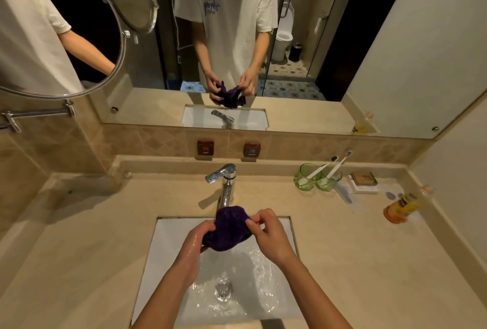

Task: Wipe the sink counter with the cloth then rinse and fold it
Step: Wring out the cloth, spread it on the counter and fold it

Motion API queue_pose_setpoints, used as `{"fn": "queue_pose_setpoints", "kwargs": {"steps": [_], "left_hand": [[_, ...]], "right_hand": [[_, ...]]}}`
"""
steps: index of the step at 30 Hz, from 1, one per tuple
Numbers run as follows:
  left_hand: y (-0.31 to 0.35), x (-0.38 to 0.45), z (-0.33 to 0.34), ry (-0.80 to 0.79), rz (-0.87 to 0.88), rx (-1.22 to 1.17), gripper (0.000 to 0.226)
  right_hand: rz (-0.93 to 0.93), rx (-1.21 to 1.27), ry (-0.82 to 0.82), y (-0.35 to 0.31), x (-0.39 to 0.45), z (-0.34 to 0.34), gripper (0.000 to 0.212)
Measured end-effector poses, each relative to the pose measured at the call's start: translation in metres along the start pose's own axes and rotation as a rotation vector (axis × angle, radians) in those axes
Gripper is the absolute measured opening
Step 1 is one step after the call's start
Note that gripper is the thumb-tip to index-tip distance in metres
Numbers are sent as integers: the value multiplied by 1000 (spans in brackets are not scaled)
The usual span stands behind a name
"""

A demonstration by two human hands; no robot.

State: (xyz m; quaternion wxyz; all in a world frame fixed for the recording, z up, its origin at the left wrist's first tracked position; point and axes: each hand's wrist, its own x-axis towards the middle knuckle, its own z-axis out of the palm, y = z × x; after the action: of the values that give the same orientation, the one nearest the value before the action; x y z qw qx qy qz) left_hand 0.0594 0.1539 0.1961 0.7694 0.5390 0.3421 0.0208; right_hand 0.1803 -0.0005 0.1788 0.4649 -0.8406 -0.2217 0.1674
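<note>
The purple cloth [229,228] is gripped bunched by the left hand [196,240] and pinched by the right hand [266,233] over the wet sink [168,262] at its back edge, under the faucet [224,183] — rinsing is judged underway, folding left.

Your left hand [196,239] and right hand [266,233] both grip the bunched purple cloth [230,227] over the wet sink [168,262], just below the faucet [225,183].
</note>
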Motion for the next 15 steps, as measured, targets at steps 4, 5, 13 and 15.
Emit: {"fn": "queue_pose_setpoints", "kwargs": {"steps": [4,5,13,15], "left_hand": [[14,-4,2,14,12,201,20],[19,-5,4,24,22,224,20],[44,-19,41,-86,287,583,60],[47,-21,48,-17,390,734,46]], "right_hand": [[-280,-80,-23,-16,-4,-13,14],[-333,-107,-37,-21,-3,-18,14],[-710,-383,-291,-56,6,-59,8],[-785,-403,-272,-55,9,-67,8]]}}
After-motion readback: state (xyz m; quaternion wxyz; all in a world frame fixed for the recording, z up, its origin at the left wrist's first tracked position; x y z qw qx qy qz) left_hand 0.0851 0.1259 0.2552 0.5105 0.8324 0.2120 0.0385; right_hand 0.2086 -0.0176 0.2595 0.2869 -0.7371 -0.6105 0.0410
